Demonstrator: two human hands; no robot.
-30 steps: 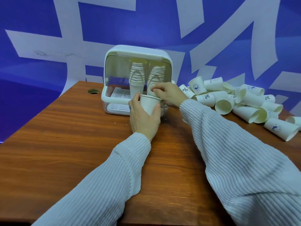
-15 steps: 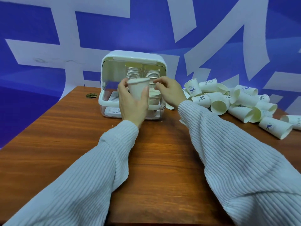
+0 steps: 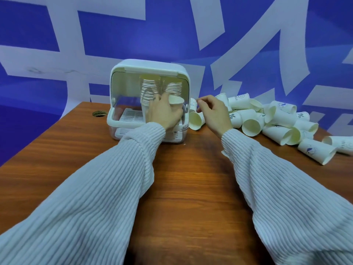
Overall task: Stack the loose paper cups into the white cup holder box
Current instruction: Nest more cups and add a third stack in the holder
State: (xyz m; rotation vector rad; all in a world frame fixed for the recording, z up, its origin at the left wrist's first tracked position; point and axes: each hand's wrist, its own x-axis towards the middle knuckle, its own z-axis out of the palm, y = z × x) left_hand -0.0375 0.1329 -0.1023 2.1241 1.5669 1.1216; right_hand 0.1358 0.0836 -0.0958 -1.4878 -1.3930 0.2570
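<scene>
The left hand [image 3: 164, 113] grips a paper cup [image 3: 175, 101] inside the open front of the white cup holder box [image 3: 149, 66], its fingers [image 3: 157, 98] curled round the cup's wall, the cup tilted with its mouth toward the right. Behind it two tall stacks of cups [image 3: 150, 90] stand in the box. The right hand [image 3: 214, 111] hovers just right of the box, holding nothing, its fingers loosely curled, near the pile of loose cups [image 3: 277, 121] lying on their sides across the right of the wooden tabletop [image 3: 191, 178]. One loose cup [image 3: 195, 120] lies between the box and the right hand, mouth facing forward
</scene>
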